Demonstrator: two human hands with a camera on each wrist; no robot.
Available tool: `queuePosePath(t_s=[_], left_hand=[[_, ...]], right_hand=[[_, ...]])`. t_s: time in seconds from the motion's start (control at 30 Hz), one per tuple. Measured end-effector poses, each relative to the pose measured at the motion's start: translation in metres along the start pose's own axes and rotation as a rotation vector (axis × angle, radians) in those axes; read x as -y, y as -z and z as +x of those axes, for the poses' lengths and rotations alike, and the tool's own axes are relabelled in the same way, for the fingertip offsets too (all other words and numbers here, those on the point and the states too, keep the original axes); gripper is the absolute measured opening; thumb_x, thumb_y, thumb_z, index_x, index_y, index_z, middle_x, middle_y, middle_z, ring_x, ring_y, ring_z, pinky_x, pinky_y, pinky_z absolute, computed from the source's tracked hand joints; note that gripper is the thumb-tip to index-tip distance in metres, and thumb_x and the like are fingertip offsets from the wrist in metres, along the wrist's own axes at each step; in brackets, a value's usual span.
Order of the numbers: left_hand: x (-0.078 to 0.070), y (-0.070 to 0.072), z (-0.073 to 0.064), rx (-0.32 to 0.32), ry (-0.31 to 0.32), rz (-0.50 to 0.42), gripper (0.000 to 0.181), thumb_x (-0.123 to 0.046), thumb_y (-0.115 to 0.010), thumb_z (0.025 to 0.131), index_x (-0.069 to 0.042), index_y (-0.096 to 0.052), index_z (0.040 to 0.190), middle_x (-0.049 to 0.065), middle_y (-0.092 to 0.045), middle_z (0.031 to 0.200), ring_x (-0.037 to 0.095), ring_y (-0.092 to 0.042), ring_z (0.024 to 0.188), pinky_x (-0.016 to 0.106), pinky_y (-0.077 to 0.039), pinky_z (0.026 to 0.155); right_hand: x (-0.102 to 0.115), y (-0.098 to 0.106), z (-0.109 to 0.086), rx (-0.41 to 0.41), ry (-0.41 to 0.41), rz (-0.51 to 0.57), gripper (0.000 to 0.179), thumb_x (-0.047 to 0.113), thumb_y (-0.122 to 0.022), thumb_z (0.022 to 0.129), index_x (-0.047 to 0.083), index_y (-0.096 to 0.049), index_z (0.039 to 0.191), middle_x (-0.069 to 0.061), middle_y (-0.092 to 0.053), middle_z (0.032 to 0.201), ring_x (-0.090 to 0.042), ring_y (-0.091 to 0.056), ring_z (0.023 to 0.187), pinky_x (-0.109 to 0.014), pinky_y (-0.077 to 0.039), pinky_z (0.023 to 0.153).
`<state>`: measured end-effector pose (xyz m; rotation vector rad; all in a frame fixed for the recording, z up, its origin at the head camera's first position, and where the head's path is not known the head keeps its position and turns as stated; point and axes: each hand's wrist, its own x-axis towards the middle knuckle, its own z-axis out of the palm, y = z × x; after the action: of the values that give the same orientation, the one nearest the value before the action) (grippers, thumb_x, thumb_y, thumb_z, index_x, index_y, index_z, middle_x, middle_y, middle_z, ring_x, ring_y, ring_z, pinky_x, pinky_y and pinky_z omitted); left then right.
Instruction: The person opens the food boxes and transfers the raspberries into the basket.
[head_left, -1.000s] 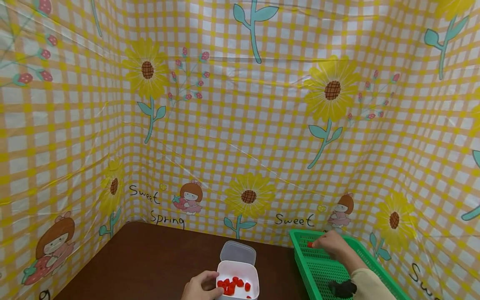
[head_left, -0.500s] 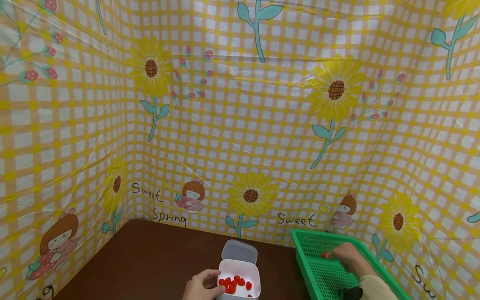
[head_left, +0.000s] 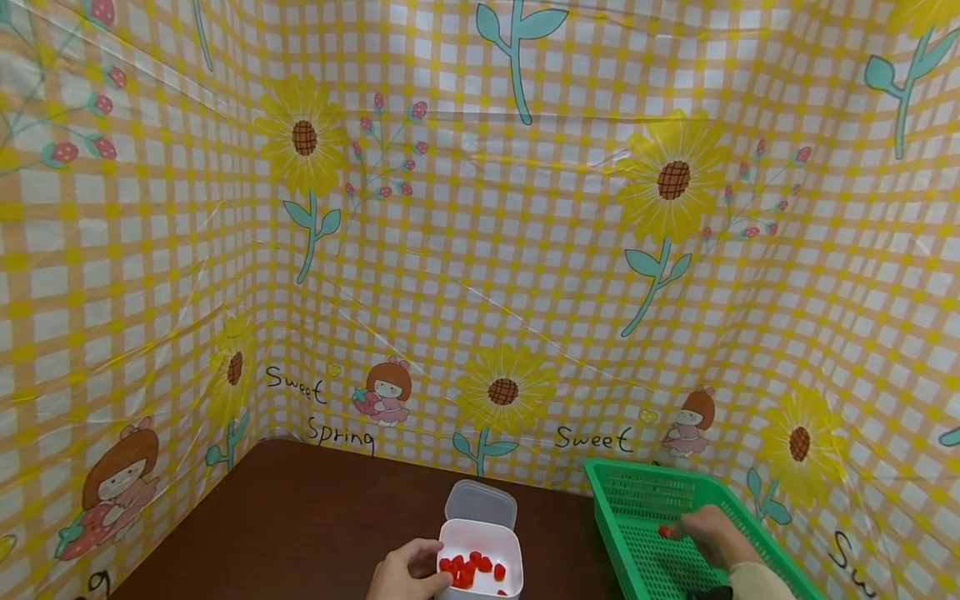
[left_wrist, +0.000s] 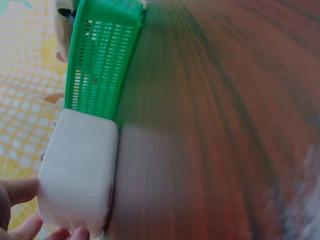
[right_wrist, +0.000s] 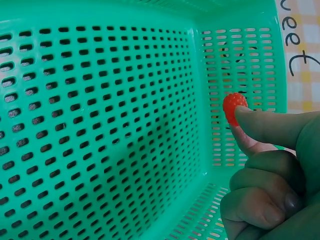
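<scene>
My right hand (head_left: pixel 708 533) pinches a red raspberry (right_wrist: pixel 234 107) between thumb and index finger, its other fingers curled into the palm. Hand and berry are inside the green plastic basket (head_left: pixel 611 533), over its slotted floor. On the dark table, a white lidded box (head_left: pixel 501 537) stands with several red raspberries (head_left: pixel 465 573) lying in it. My left hand (head_left: pixel 408 571) holds this box at its left side, with the thumb at the near left rim. In the left wrist view, the fingertips (left_wrist: pixel 27 227) sit against the box's outer wall.
The box's translucent lid (head_left: pixel 480 504) is hinged back behind it. Dark wood tabletop (head_left: pixel 315 517) extends to the left and between box and basket. A yellow checked cloth (head_left: pixel 480 250) with sunflowers walls in the back and both sides.
My right hand has moved nearer and lower in the basket, slightly to the right, with the raspberry still pinched. The left hand stays at the box. The head view has shifted slightly.
</scene>
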<state>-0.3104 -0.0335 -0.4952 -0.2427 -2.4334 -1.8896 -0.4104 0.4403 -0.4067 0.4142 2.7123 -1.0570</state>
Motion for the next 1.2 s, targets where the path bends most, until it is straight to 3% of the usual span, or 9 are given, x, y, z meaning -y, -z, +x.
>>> queuePosePath(t_s=[0.1,0.33,0.43,0.6,0.73,0.8,0.97,1.13,1.2], left_hand=[[0.0,0.0,0.0,-0.002,0.001,0.003,0.042,-0.028,-0.078,0.072,-0.006,-0.065,0.106,0.017,-0.067,0.101,0.028,-0.067,0.084,0.043,-0.053,0.073],[-0.002,0.0,0.0,0.001,0.021,-0.01,0.042,-0.026,-0.078,0.073,-0.005,-0.064,0.106,0.017,-0.067,0.102,0.028,-0.067,0.085,0.043,-0.053,0.074],[-0.003,0.0,0.0,0.0,0.02,-0.005,0.042,-0.025,-0.078,0.073,-0.005,-0.064,0.107,0.018,-0.067,0.103,0.028,-0.067,0.085,0.043,-0.053,0.074],[-0.005,0.0,-0.002,0.003,0.019,-0.007,0.042,-0.025,-0.078,0.072,-0.005,-0.064,0.107,0.018,-0.066,0.104,0.029,-0.067,0.085,0.043,-0.053,0.073],[-0.005,0.0,-0.002,0.002,0.013,-0.008,0.042,-0.025,-0.078,0.072,-0.005,-0.064,0.106,0.018,-0.066,0.103,0.029,-0.067,0.085,0.043,-0.053,0.073],[-0.005,0.001,-0.001,0.004,0.013,-0.009,0.042,-0.026,-0.078,0.072,-0.005,-0.064,0.107,0.018,-0.067,0.103,0.029,-0.067,0.085,0.043,-0.053,0.074],[-0.004,0.001,0.0,0.013,0.017,-0.016,0.043,-0.026,-0.078,0.073,-0.004,-0.064,0.107,0.018,-0.066,0.103,0.028,-0.067,0.085,0.042,-0.053,0.073],[-0.003,0.002,0.0,0.037,0.032,-0.037,0.045,-0.028,-0.078,0.073,-0.004,-0.063,0.108,0.018,-0.066,0.104,0.028,-0.067,0.086,0.042,-0.053,0.074],[-0.003,0.002,0.0,0.043,0.032,-0.042,0.045,-0.028,-0.078,0.073,-0.003,-0.063,0.108,0.018,-0.066,0.105,0.028,-0.067,0.087,0.042,-0.053,0.075]], right_hand=[[-0.006,0.0,0.003,-0.001,-0.008,0.029,0.021,0.009,-0.064,0.079,-0.009,-0.063,0.09,0.008,-0.022,0.046,-0.005,-0.017,0.043,-0.021,-0.029,0.04],[0.006,0.0,-0.008,-0.005,0.012,0.024,0.021,0.012,-0.065,0.079,-0.006,-0.062,0.089,0.009,-0.021,0.045,-0.005,-0.016,0.042,-0.021,-0.03,0.038],[0.017,-0.004,-0.019,-0.011,0.053,0.037,0.012,0.011,-0.064,0.079,0.003,-0.061,0.071,0.009,-0.019,0.044,-0.006,-0.014,0.042,-0.021,-0.028,0.038],[0.037,-0.012,-0.031,-0.025,0.133,0.06,0.035,0.01,-0.063,0.079,0.016,-0.041,0.053,0.009,-0.016,0.045,-0.006,-0.012,0.043,-0.022,-0.026,0.038],[0.054,-0.016,-0.039,-0.029,0.195,0.055,0.012,0.012,-0.063,0.08,0.001,-0.068,0.078,0.009,-0.018,0.045,-0.006,-0.011,0.042,-0.022,-0.025,0.038],[0.063,-0.018,-0.044,-0.025,0.221,0.052,0.025,0.013,-0.063,0.081,-0.001,-0.069,0.101,0.008,-0.029,0.046,-0.006,-0.011,0.041,-0.023,-0.025,0.039],[0.087,-0.023,-0.057,-0.007,0.276,0.059,0.028,0.014,-0.062,0.084,-0.002,-0.066,0.107,-0.006,-0.067,0.077,-0.006,-0.011,0.04,-0.023,-0.024,0.039],[0.107,-0.03,-0.068,0.021,0.307,0.093,0.026,0.015,-0.061,0.086,-0.001,-0.067,0.106,-0.003,-0.064,0.066,-0.007,-0.01,0.04,-0.023,-0.023,0.039],[0.114,-0.033,-0.071,0.028,0.313,0.089,0.027,0.017,-0.062,0.086,-0.001,-0.066,0.106,0.002,-0.051,0.049,-0.007,-0.01,0.04,-0.023,-0.023,0.039]])
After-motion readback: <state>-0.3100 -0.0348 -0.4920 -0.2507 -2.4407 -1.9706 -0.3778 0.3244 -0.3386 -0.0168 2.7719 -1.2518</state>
